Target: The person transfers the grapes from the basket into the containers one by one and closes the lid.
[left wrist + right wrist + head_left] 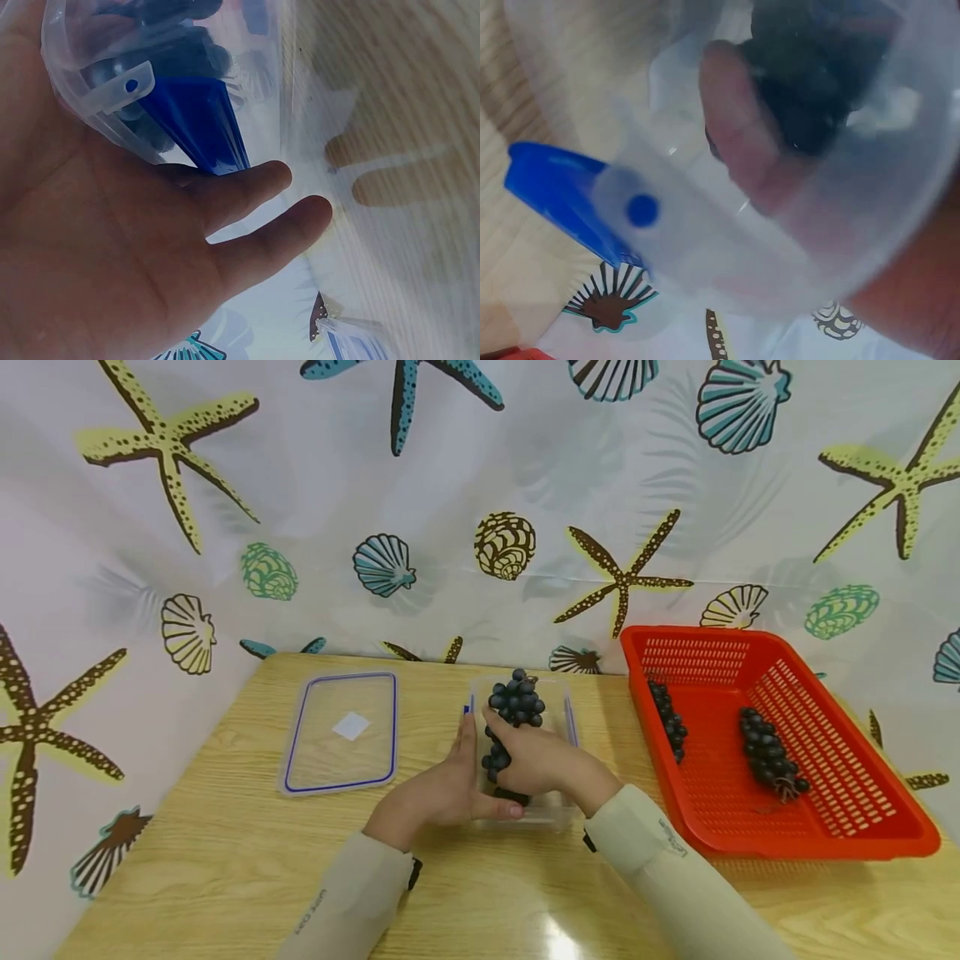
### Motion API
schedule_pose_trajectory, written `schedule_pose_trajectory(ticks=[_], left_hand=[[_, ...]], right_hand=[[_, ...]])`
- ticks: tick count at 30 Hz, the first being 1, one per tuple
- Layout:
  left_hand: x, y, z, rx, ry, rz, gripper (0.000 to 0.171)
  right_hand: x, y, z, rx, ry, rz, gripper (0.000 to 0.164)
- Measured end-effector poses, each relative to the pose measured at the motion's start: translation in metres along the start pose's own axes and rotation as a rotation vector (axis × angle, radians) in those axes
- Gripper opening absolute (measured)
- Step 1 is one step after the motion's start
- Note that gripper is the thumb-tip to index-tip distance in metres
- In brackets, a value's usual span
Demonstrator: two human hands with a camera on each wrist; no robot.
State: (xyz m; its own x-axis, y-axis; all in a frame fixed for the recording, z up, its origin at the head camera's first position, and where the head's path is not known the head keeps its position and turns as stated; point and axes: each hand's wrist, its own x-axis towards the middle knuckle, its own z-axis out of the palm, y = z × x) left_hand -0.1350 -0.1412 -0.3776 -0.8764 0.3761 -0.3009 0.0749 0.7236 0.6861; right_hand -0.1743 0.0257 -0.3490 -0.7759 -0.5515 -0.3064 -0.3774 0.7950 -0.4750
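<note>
A clear plastic container [551, 817] with blue side clips [196, 120] stands mid-table, holding a bunch of dark grapes [517, 697]. My left hand [438, 793] lies against its near left corner, fingers fairly straight along the left side and thumb across the near end. In the left wrist view, two fingers stick out past the clip. Reaching in from above, my right hand [543, 760] holds the grapes, its index finger lying along their left side. Through the cloudy wall in the right wrist view, a digit shows beside the dark grapes [802, 97]; the other fingertips are hidden.
A clear lid [315, 743] with a blue seal lies left of the container, a small white square on it. At right stands a red plastic basket [705, 735] with two more grape bunches [765, 747]. A patterned cloth [450, 485] hangs behind the wooden table [225, 860].
</note>
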Motion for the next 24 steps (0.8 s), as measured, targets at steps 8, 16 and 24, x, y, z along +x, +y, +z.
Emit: schedule_pose_trajectory(ticks=[8, 16, 24], left_hand=[[-0.002, -0.002, 0.001, -0.036, -0.015, -0.014, 0.137], [-0.003, 0.000, 0.001, -0.045, -0.008, 0.000, 0.136], [-0.003, 0.000, 0.000, -0.022, -0.005, -0.035, 0.136]], right_hand=[[0.006, 0.009, 0.005, 0.043, -0.030, -0.007, 0.092], [0.004, 0.017, 0.003, 0.078, 0.095, 0.008, 0.082], [0.000, 0.020, 0.005, 0.384, 0.030, 0.097, 0.095]])
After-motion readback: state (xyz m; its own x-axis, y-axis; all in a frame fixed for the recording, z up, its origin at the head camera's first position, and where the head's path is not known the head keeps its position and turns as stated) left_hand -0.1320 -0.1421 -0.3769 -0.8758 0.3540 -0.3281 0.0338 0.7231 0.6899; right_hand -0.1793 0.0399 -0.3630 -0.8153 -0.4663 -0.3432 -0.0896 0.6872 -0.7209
